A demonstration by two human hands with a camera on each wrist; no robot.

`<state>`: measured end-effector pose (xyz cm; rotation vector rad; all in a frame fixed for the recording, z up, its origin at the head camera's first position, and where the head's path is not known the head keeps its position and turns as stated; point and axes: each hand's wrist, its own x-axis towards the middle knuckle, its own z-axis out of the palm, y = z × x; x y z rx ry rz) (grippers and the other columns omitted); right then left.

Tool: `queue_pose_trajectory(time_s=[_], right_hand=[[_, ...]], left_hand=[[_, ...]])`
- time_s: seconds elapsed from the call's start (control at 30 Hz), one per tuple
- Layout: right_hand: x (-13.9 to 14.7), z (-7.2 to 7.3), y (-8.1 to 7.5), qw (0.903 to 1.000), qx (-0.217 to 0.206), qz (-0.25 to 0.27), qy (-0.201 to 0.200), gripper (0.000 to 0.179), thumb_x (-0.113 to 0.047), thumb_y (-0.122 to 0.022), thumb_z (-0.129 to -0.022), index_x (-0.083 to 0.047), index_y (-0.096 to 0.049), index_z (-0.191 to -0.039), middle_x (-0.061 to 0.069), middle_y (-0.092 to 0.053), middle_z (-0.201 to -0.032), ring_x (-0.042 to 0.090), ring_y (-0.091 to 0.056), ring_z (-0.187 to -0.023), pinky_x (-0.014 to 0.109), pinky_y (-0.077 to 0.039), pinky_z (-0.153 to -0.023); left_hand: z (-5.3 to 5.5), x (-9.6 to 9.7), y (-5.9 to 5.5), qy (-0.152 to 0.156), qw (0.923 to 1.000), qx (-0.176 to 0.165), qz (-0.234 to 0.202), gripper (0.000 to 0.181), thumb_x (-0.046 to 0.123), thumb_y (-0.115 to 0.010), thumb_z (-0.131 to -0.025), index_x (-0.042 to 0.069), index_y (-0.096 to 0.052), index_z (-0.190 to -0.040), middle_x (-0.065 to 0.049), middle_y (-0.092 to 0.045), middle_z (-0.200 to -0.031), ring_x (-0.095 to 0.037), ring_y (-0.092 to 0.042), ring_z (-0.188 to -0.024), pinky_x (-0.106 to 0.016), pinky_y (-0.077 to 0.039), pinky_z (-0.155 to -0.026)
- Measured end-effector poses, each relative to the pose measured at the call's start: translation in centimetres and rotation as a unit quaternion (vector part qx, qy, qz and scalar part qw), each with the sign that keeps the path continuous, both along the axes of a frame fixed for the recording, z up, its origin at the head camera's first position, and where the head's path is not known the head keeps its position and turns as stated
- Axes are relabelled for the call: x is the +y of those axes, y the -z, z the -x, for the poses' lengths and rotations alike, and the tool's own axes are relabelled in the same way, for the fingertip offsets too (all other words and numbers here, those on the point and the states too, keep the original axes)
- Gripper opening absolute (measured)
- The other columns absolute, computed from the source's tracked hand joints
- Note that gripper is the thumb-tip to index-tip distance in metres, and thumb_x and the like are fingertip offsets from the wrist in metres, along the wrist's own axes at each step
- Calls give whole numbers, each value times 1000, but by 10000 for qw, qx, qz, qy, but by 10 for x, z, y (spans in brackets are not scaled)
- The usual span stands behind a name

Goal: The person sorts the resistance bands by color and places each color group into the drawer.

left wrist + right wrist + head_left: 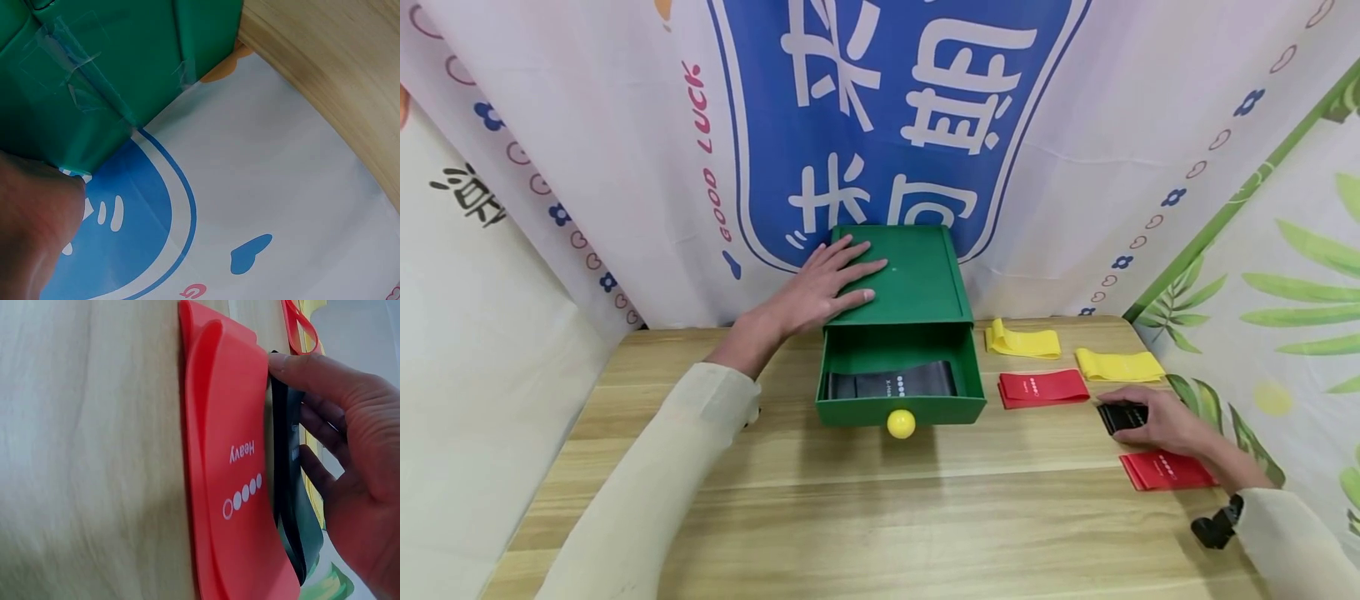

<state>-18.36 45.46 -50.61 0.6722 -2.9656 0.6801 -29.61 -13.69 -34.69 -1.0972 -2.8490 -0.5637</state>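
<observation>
My left hand (829, 287) rests with fingers spread on the top of a green drawer box (917, 279). The box's drawer (850, 411) is pulled out toward me, and a dark grey resistance band (865, 384) lies inside it. Off to the right, my right hand (1172, 423) pinches a folded black resistance band (1123, 417) between thumb and fingers. In the right wrist view, the thumb is at one long edge of that black band (289, 487) and the fingers are at the other. Right beside it lies a red band (231, 425) marked "Heavy".
Another red band (1043, 388) and two yellow bands, one nearer the box (1030, 343) and one farther right (1120, 365), lie on the wooden table (850, 533). A yellow knob (901, 423) sticks out from the drawer front. Printed curtain (647, 167) hangs behind the box.
</observation>
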Motion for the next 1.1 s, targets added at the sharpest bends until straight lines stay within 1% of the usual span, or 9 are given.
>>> queue_pose_trajectory(time_s=[0.1, 0.17, 0.27, 0.33, 0.4, 0.5, 0.6, 0.87, 1.1], right_hand=[[-3, 1, 0, 9997, -207, 44, 141, 59, -16, -97, -76, -13, -74, -130, 14, -72, -130, 31, -62, -121, 42, -49, -103], [-5, 2, -1, 9989, -389, 107, 247, 58, -14, -95, -78, -10, -72, -132, 19, -70, -132, 41, -60, -121, 61, -48, -101], [-7, 3, -2, 9977, -527, 204, 367, 58, -13, -92, -81, -7, -70, -134, 24, -68, -132, 44, -58, -120, 69, -47, -99], [-7, 4, -3, 9978, -456, 209, 423, 56, -12, -92, -81, -7, -71, -133, 22, -69, -129, 39, -59, -116, 61, -51, -97], [-8, 4, -4, 9985, -319, 220, 398, 54, -12, -92, -81, -8, -72, -131, 19, -71, -126, 31, -60, -112, 49, -53, -94], [-8, 3, -5, 9989, -82, 300, 349, 51, -11, -93, -80, -10, -75, -127, 13, -72, -120, 18, -60, -106, 29, -52, -89], [-8, 3, -5, 9982, -20, 490, 338, 47, -10, -93, -80, -10, -77, -124, 9, -73, -114, 8, -60, -102, 17, -50, -86], [-7, 3, -13, 9911, -285, 1115, 669, 41, -7, -88, -86, -1, -75, -124, 13, -67, -119, -6, -55, -101, 10, -51, -85], [-5, 3, -15, 9777, -105, 1959, 752, 39, -1, -84, -88, 5, -73, -125, -15, -64, -117, -11, -60, -103, 7, -51, -89]], left_hand=[[1, 0, 1, 4, 10000, 14, -13, 60, 49, -46, -111, 28, -38, -166, -6, -21, -177, -28, -2, -165, -58, 1, -131], [1, 0, 0, 10, 10000, 17, -33, 60, 49, -46, -111, 28, -38, -166, -6, -21, -177, -28, -2, -165, -58, 2, -131], [2, 0, 0, 11, 10000, 27, -42, 60, 49, -46, -111, 28, -39, -166, -6, -22, -177, -28, -2, -165, -58, 1, -131], [2, 0, 0, 7, 10000, 26, -43, 60, 49, -46, -111, 28, -39, -166, -6, -22, -177, -28, -2, -165, -58, 2, -131], [2, 0, 0, 0, 10000, 30, -31, 60, 49, -46, -111, 28, -39, -166, -6, -21, -177, -29, -2, -165, -58, 1, -131], [2, 0, 1, -5, 10000, 29, -17, 60, 49, -46, -111, 28, -39, -166, -6, -21, -177, -29, -2, -165, -58, 1, -131], [1, 0, 1, -7, 10000, 28, -1, 60, 50, -45, -111, 29, -38, -166, -6, -21, -177, -29, -2, -165, -59, 1, -131], [2, 0, 2, -34, 10000, 54, 44, 60, 50, -45, -111, 29, -38, -166, -6, -21, -177, -28, -1, -165, -59, 0, -131], [1, 0, 2, -56, 10000, 19, 37, 60, 51, -45, -111, 30, -37, -166, -4, -20, -177, -27, 0, -166, -58, 2, -131]])
